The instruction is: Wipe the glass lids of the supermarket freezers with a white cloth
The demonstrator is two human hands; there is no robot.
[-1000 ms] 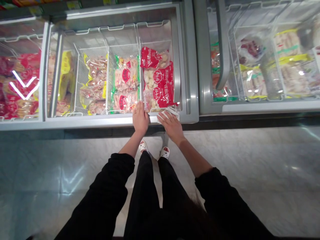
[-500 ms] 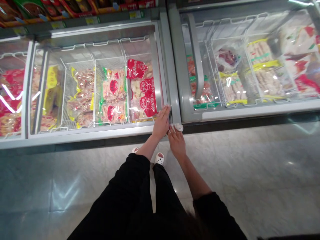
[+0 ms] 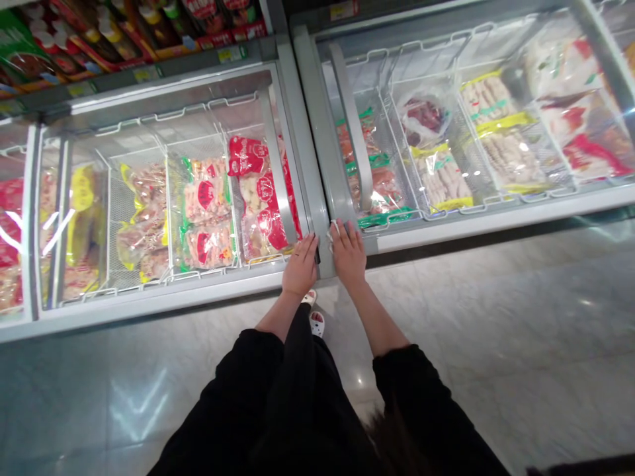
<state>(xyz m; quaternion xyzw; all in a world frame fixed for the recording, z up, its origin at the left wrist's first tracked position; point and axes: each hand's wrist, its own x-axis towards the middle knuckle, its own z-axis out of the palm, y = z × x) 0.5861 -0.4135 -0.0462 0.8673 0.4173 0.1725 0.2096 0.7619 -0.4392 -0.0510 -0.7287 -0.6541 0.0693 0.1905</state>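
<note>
My left hand lies flat on the front right corner of the left chest freezer, fingers stretched out and holding nothing. Beside it, my right hand presses down on the grey frame between the two freezers, covering a white cloth of which only a small edge shows at the fingertips. Red bags of frozen food lie in the wire basket just beyond my left hand, under the sliding glass lid.
The right chest freezer holds wire baskets with bagged food under a lid with a grey handle. Yellow and green bags fill the left freezer. Shelves of goods stand behind. Grey tiled floor lies underfoot.
The view has swung right. Both hands slid right along the freezer's front rim to its right corner, and the right hand now covers the cloth on the frame between the freezers.
</note>
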